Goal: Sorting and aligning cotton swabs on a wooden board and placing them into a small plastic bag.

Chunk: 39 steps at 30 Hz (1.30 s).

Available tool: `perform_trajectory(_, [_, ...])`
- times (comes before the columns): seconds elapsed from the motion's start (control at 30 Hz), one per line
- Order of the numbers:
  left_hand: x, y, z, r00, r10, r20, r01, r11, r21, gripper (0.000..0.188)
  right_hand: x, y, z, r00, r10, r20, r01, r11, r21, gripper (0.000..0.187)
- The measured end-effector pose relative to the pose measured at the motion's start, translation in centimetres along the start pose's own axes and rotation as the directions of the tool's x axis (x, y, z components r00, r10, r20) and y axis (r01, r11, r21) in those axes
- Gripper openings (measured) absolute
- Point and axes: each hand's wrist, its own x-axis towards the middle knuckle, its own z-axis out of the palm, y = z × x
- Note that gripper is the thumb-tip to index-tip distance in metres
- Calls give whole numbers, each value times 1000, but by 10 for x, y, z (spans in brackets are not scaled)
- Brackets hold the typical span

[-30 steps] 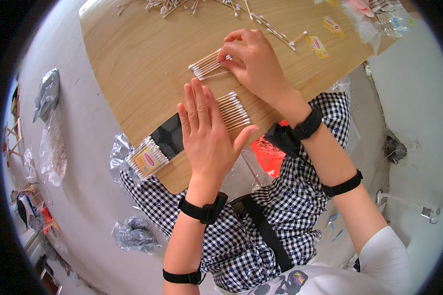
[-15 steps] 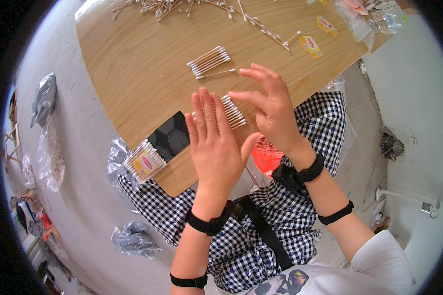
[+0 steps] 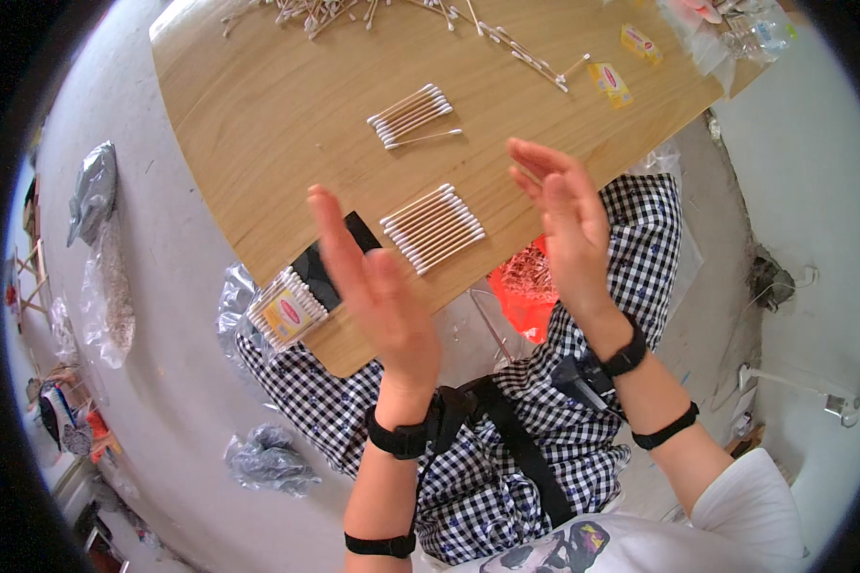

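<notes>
Our left hand [image 3: 377,286] and right hand [image 3: 564,215], both open and empty, flank the swab row [image 3: 434,228]; its sticks lie crosswise between them, left hand slightly nearer.

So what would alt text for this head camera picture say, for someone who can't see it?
Two open, empty hands, left hand and right hand, are raised either side of a neat row of cotton swabs on a wooden table. A smaller swab row lies beyond, a wrapped swab bundle at the near edge.
</notes>
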Motion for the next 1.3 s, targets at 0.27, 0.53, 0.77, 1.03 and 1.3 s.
perform_trajectory(0.27, [-4, -6, 15, 975, -223, 0, 202, 882, -427, 69, 9, 14, 54, 989, 11, 149, -37, 984, 172, 53])
perform_trajectory(0.53, [-3, -3, 5, 956, -243, -164, 137, 866, -481, 66, 16, 13, 56, 985, -112, 132, 123, 990, -76, 40])
perform_trajectory(0.77, [-16, 0, -2, 944, -274, -182, 155, 858, -490, 67, 28, 27, 77, 816, -293, 498, 573, 299, -763, 49])
perform_trajectory(1.03, [-20, 2, 7, 938, -271, -215, 126, 847, -516, 64, 28, 27, 92, 799, -302, 520, 601, 385, -700, 49])
perform_trajectory(1.3, [-15, 1, -3, 918, -270, -292, 75, 840, -538, 58, 26, 32, 105, 770, -336, 542, 638, 410, -652, 47])
